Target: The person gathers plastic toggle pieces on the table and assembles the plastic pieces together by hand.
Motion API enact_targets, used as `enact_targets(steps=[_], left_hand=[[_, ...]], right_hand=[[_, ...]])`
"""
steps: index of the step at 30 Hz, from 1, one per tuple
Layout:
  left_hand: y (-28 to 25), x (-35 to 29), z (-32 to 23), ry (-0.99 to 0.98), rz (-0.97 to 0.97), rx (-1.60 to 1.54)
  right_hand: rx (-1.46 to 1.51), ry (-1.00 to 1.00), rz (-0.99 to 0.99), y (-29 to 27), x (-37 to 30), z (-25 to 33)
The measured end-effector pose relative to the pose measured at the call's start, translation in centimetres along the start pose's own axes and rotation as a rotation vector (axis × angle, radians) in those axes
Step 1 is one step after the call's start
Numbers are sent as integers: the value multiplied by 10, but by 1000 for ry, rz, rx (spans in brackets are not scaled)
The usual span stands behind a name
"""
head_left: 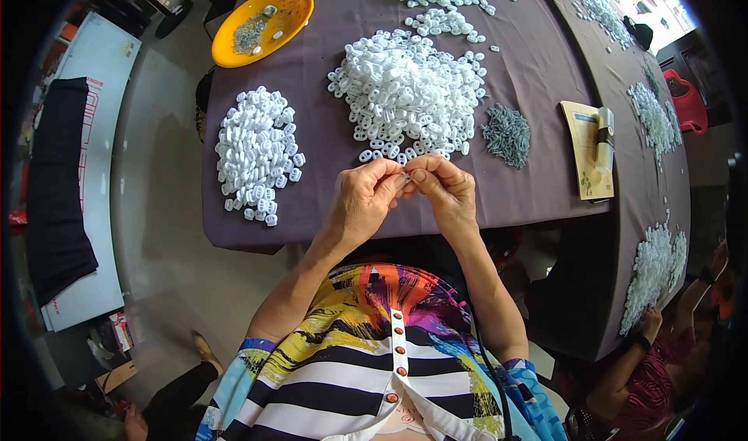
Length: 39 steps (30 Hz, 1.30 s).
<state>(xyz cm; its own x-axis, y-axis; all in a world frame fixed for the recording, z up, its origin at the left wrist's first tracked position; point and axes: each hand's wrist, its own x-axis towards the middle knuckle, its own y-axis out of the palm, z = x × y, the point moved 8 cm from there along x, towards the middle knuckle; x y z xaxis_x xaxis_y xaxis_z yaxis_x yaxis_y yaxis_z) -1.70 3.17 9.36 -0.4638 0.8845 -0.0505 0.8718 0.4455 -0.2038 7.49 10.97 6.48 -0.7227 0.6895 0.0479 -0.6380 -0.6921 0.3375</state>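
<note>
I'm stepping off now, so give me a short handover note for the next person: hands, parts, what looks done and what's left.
Left hand and right hand: raised together over the table's near edge, fingers pinching one small white piece between them; what is being done to it is too small to tell.
Parts: big heap of white plastic pieces straight ahead, small grey pile to its right, smaller white pile to the left, yellow dish with a few bits at far left, all on the purple cloth.
Done: possibly the left pile, though I cannot confirm.
Left: the big heap is still large.
</note>
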Motion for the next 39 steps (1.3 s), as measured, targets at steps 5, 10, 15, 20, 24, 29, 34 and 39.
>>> enact_targets(steps=[5, 10, 15, 20, 24, 29, 34, 39], left_hand=[[0, 1, 1, 4, 2, 32], [-1, 1, 6, 29, -18, 87], [2, 3, 5, 76, -56, 118], [5, 9, 10, 33, -68, -82], [8, 11, 6, -19, -34, -82], [8, 11, 9, 4, -11, -60], [5, 10, 6, -31, -16, -63], [5, 8, 10, 18, -44, -15]], right_hand=[[-54, -18, 31, 0, 1, 0], [-191, -90, 55, 2, 4, 6], [-212, -124, 28, 3, 4, 8], [-181, -90, -6, -3, 7, 9], [-211, -122, -32, -8, 7, 17], [-179, -64, -20, -10, 7, 12], [-270, -54, -12, -6, 6, 16], [-338, -132, 9, -2, 7, 16]])
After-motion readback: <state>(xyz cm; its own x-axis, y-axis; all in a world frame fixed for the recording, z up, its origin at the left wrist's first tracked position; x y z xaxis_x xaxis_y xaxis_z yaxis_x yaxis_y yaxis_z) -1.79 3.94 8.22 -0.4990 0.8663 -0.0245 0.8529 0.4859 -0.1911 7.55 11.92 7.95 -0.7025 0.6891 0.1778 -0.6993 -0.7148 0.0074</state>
